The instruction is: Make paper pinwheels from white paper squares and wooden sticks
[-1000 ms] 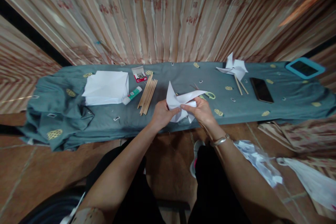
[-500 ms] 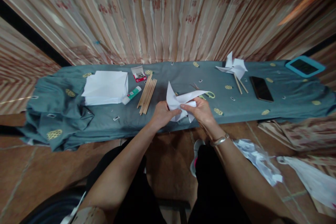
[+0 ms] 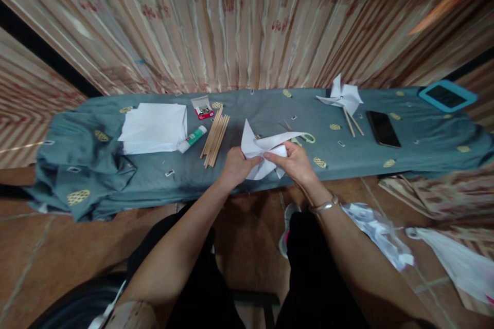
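Note:
Between my two hands is a white paper pinwheel [image 3: 250, 145] with folded blades, held over the front edge of the cloth-covered table [image 3: 185, 180]. My left hand [image 3: 238, 165] grips its left side, thumb pressed near the middle. My right hand [image 3: 295, 163] pinches the right side, its thumb also pointing at the centre. Behind the pinwheel, green-handled scissors [image 3: 306, 138] lie partly hidden. Left of my hands lies a bundle of thin wooden sticks [image 3: 215, 140]. Beside the sticks are a glue stick [image 3: 193, 139] and an open red box of small metal pins [image 3: 203, 108].
A stack of white paper [image 3: 154, 128] lies at the left. Further right are finished-looking pinwheels [image 3: 345, 95] on sticks, a black phone [image 3: 383, 128] and a blue-framed tablet [image 3: 447, 96]. A clear bag of paper scraps [image 3: 376, 234] is on the floor. A striped curtain [image 3: 239, 25] hangs behind.
The pinwheel's left blade has opened slightly leftward, and both thumbs stay pressed near its middle. The whole view has shifted very slightly; the things on the table lie as before.

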`<action>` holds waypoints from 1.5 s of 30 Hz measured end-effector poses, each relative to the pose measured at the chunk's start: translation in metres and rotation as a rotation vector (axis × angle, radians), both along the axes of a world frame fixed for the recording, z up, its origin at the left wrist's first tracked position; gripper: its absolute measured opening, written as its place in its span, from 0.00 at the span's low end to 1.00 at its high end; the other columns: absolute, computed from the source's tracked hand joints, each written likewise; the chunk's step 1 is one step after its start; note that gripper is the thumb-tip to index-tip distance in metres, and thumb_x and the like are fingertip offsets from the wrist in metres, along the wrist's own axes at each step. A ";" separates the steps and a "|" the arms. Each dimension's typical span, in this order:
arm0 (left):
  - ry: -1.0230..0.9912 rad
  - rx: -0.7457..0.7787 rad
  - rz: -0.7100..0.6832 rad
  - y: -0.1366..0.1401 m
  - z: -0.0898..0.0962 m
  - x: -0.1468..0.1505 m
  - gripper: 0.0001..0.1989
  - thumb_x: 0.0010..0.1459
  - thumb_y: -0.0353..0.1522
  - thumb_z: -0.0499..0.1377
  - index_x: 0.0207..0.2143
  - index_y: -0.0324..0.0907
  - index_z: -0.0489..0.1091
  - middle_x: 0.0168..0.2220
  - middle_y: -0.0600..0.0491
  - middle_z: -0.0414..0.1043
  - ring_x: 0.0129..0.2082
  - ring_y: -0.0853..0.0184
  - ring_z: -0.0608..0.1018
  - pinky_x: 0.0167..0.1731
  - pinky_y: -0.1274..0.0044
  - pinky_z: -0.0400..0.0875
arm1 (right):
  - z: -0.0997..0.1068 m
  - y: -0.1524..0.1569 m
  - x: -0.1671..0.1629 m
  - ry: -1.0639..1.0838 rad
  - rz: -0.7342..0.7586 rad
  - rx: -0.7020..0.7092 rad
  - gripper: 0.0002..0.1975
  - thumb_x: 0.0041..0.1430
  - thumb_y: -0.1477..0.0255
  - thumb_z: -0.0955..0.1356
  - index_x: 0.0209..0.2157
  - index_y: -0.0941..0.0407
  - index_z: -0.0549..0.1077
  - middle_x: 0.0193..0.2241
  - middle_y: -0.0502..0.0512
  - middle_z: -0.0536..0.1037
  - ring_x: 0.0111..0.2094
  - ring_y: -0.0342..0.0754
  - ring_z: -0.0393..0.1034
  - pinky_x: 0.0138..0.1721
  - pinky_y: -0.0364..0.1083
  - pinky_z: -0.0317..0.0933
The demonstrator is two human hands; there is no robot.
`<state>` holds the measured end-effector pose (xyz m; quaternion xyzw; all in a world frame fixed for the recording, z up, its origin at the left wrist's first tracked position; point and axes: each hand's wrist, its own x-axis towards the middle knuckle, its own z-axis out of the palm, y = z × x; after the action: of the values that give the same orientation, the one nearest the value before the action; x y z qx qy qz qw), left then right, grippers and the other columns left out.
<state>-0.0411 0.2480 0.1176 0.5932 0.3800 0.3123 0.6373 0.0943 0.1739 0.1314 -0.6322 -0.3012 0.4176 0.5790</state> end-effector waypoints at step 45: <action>-0.654 -0.210 0.640 0.075 0.055 -0.099 0.14 0.38 0.25 0.66 0.33 0.38 0.75 0.32 0.52 0.81 0.40 0.61 0.81 0.41 0.74 0.77 | -0.040 0.057 -0.030 -0.320 0.088 0.064 0.14 0.50 0.59 0.68 0.30 0.54 0.78 0.26 0.54 0.81 0.28 0.48 0.75 0.34 0.48 0.69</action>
<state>-0.1405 0.3232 0.1727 0.2491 0.3525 0.6236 0.6518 0.0640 0.2309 0.0915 -0.6581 -0.4303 0.3268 0.5243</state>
